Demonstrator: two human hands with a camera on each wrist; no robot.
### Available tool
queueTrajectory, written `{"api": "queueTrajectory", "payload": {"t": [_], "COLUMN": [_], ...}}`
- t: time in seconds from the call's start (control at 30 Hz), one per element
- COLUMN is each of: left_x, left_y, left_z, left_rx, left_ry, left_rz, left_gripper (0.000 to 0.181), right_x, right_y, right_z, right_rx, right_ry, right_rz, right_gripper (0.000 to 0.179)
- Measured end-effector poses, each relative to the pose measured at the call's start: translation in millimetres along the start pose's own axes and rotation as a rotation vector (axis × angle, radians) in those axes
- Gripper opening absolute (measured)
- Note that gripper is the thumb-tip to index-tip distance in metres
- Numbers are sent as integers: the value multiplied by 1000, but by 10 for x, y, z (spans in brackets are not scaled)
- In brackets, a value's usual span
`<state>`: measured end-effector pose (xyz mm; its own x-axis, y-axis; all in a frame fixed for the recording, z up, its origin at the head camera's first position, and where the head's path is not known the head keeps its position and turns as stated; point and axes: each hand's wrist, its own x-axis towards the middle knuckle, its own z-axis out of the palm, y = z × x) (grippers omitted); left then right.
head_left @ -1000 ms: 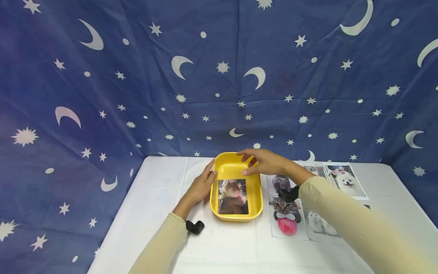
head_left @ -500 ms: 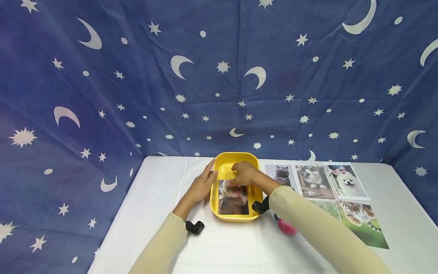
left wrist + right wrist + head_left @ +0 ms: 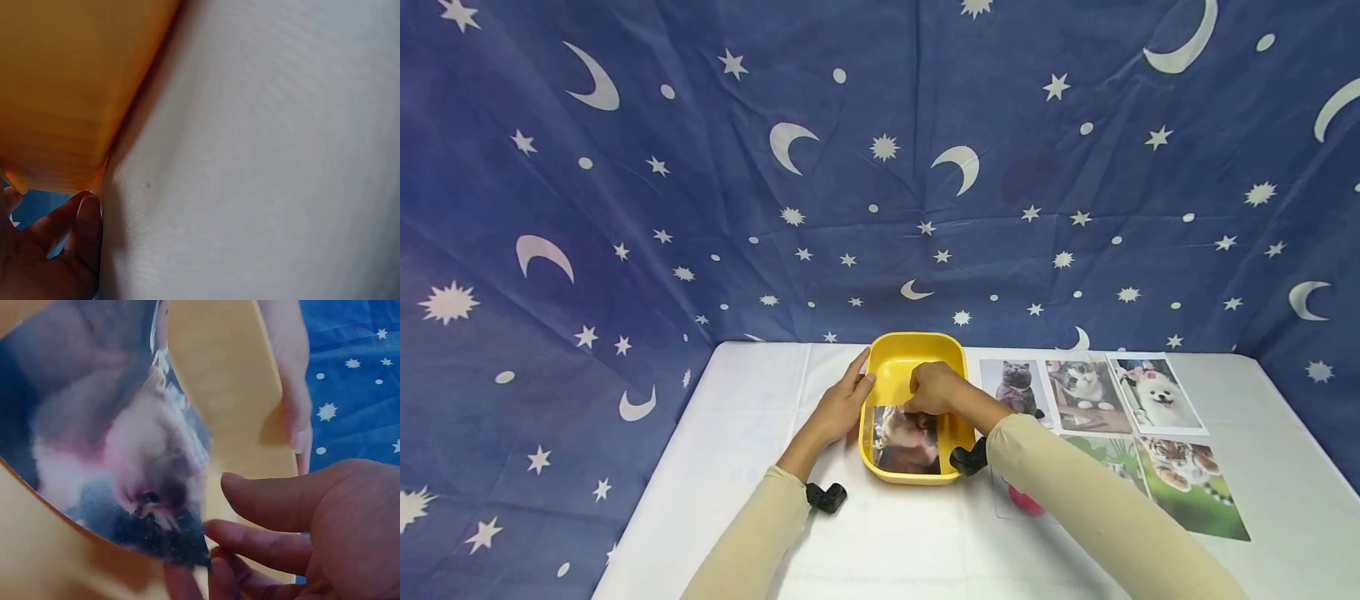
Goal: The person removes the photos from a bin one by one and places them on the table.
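Note:
A yellow plastic tub stands on the white table. My left hand holds its left side, thumb at the rim and the other fingers along the outer wall. Inside the tub is a glossy photo of a furry animal, its surface bowed and catching reflections. My right hand reaches into the tub and grips the photo at its far edge. In the right wrist view the fingertips are at the photo's corner, and the thumb stands apart from it.
Several animal photos lie in rows right of the tub, among them a grey cat, a white dog and a tiger cub. My right forearm covers part of the nearer row. A blue moon-and-star cloth hangs behind the table.
My right hand has come down from above the tub's far right rim to the photo. The photo has slid slightly toward me and is now bowed. My left hand stays on the tub.

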<state>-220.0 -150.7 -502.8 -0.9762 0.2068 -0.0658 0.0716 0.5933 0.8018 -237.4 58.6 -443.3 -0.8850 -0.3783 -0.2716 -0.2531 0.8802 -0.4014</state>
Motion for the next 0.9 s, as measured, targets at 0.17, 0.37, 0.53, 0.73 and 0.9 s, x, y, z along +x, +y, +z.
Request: {"api": "queueTrajectory", "payload": {"t": [0.17,0.37,0.53,0.73,0.9], "left_x": [6,15,28,28,16], "left_y": [-3,11,3,-4,32], "left_z": [7,2,-4,28,59], "left_rx": [1,7,-1,-13,-23], "left_ry": [7,14,11,-9,-16], "left_rz": [13,14,14,0,-7], "left_gripper": [56,56,56,55,55], "right_x": [-129,-310,-449,-687,-1020], "right_y": [32,140,176,303,833], "right_z": [-83,-82,3,24,-221], "right_rx": [97,318,309,371,724], "right_ry": [19,-38,-43,98,201], "right_rz": [-77,-122,-171,-245,-173], "right_gripper": [13,34,74,86,88]}}
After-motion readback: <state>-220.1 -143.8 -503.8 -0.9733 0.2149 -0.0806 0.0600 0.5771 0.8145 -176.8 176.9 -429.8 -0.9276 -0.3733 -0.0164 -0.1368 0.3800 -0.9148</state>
